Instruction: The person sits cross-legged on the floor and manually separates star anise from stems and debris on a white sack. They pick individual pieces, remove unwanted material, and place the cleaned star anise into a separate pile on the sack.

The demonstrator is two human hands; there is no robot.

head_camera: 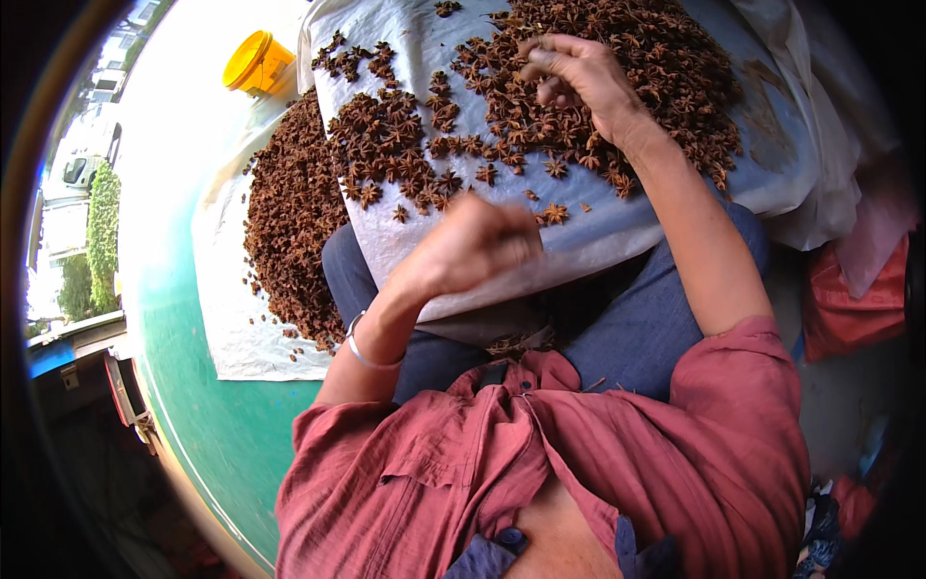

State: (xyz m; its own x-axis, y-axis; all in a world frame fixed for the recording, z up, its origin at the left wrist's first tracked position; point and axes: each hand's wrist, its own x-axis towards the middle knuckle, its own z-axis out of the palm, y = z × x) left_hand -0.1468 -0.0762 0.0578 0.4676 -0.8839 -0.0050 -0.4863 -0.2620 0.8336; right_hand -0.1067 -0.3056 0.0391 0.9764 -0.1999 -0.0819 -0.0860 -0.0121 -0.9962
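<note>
My left hand (pixel 481 242) is blurred and curled above the near edge of a white plastic sheet (pixel 463 289). Its fingertips are too smeared to show whether anything is in them. Several loose star anise pods (pixel 555 213) lie just right of it. Over the large star anise pile (pixel 673 79) hangs my right hand (pixel 575 76), fingers bent; its palm is hidden and I cannot tell if it holds a pod. A smaller cluster of star anise (pixel 387 141) is spread on the sheet, left of the large pile.
Left of my knees, a heap of smaller dark brown pieces (pixel 289 217) lies on another white sheet (pixel 221 304) over a green surface (pixel 210 427). A yellow bucket (pixel 257 64) stands beyond it. A red bag (pixel 857 300) sits at the right. Jeans-clad legs (pixel 629 318) flank the sheet's near edge.
</note>
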